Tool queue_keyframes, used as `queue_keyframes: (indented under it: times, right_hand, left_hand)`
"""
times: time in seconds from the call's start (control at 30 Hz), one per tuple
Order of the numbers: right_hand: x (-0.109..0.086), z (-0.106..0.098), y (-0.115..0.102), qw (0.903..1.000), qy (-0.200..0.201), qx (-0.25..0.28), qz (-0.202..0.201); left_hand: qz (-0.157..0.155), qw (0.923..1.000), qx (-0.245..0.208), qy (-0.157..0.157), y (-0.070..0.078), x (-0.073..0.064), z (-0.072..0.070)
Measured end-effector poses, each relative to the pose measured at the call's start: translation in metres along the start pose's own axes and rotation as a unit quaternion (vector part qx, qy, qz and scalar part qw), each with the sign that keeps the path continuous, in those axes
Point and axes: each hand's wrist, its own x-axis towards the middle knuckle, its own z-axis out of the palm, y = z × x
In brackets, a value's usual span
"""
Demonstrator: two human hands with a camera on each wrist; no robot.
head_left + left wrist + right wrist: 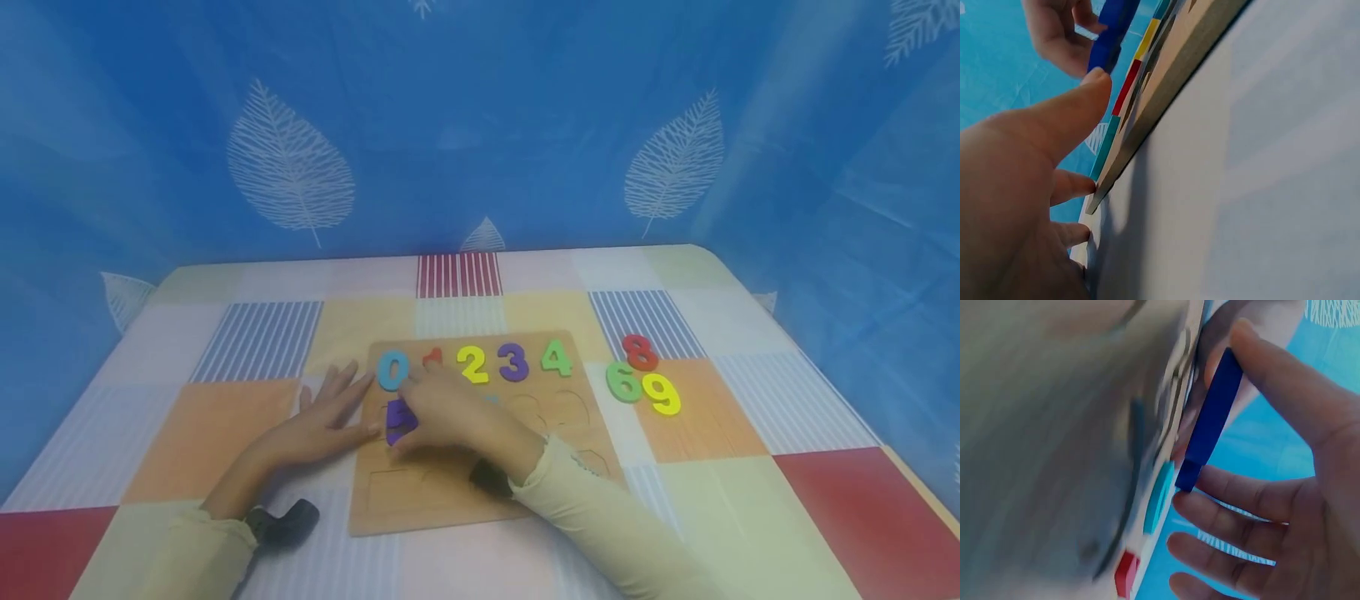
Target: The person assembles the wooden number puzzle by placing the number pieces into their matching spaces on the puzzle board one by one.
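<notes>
Number in hand: purple piece (401, 412), perhaps a five though partly covered; centre-left of the head view, tilted and raised off the board's face.
Right hand: pinches that piece (446, 408), thumb on one rim and fingers on the other; a flat slab probably offers its edges as the easiest grip. The spare fingers reach out straight in the right wrist view.
Left hand: fingers spread wide (322, 425), grasping nothing, at the board's left edge, seemingly to steady it. The thumb tip is near the purple piece; whether it touches, I cannot tell.
Board: pale brown, wood-like, flat (450, 512), lower middle of the frame, with shallow outlined hollows and a plain, squared edge.
Top row: blue zero (382, 371), red one (432, 357) half hidden by the right hand, yellow two (474, 367), purple three (516, 362), green four (557, 360); ordered left to right, standing proud of the board.
Loose numbers: red eight (640, 352), green six (615, 379), yellow nine (670, 398); bunched right of the board, apparently set aside within reach. Chunky, rounded, evenly coloured.
Surface: cloth-like patchwork print (720, 508) of stripes and plain squares.
Backdrop: blue, creased sheet (480, 125) with white leaf prints.
</notes>
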Motion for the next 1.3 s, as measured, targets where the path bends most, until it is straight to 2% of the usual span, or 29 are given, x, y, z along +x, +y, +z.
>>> queue_keyframes:
  times: [0.2, 0.43, 0.6, 0.93, 1.3]
  right_hand:
    - [0.009, 0.005, -0.015, 0.9991, -0.022, -0.006, 0.036]
    - [0.016, 0.009, -0.021, 0.9961, -0.048, -0.014, 0.074]
    - [0.016, 0.009, -0.021, 0.9954, -0.056, 0.002, 0.078]
    - [0.014, 0.009, -0.021, 0.9961, -0.055, -0.012, 0.068]
    - [0.013, 0.011, -0.018, 0.9959, -0.059, -0.01, 0.067]
  left_hand:
    - [0.003, 0.9998, -0.018, -0.002, -0.004, 0.002, 0.001]
    - [-0.007, 1.0, -0.002, -0.001, -0.003, 0.002, 0.002]
    - [-0.009, 0.9999, 0.01, 0.004, -0.002, 0.002, 0.003]
    - [0.0, 0.9999, 0.012, 0.005, -0.001, 0.004, 0.005]
    - [-0.009, 0.9994, 0.028, 0.016, 0.002, 0.007, 0.007]
